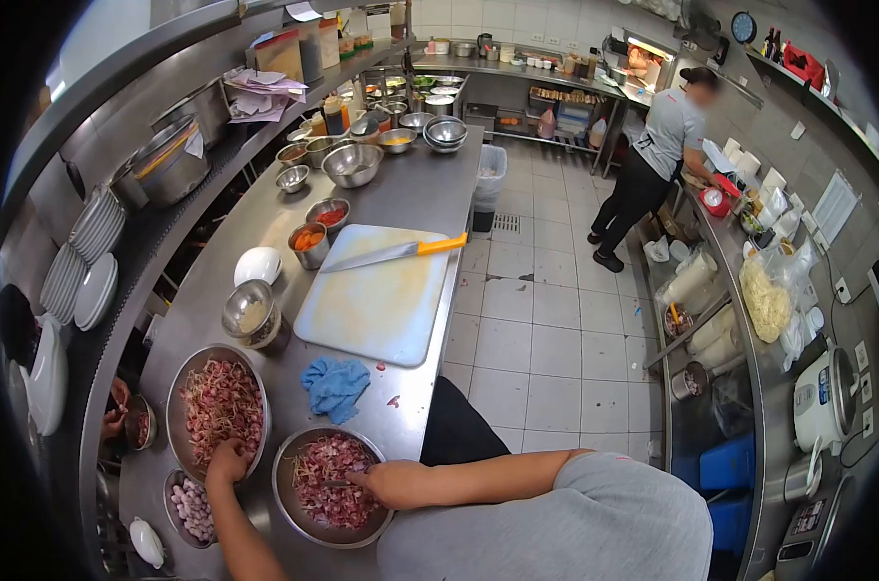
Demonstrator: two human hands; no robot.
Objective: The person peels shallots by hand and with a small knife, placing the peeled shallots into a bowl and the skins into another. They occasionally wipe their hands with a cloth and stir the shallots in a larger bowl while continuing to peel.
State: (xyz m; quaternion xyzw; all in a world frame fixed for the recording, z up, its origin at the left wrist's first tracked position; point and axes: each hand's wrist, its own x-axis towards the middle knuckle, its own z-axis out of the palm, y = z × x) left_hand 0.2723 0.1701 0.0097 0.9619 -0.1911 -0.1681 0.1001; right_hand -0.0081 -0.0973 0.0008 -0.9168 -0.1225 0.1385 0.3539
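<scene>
Steel counter (410, 194), hands (228, 463) (386, 481) in two round bowls (184, 392) (286, 504)

Your left hand (228, 463) has its fingertips buried in the shallot peelings of the left bowl (183, 382), so its grip cannot be judged. The frame's lower edge cuts off your left forearm. Labels on the far shelf jars (347, 39) are too small to read.

Commercial kitchen, steel counters (430, 189), stacked plates (76, 271), mixing bowls (351, 164)
</scene>
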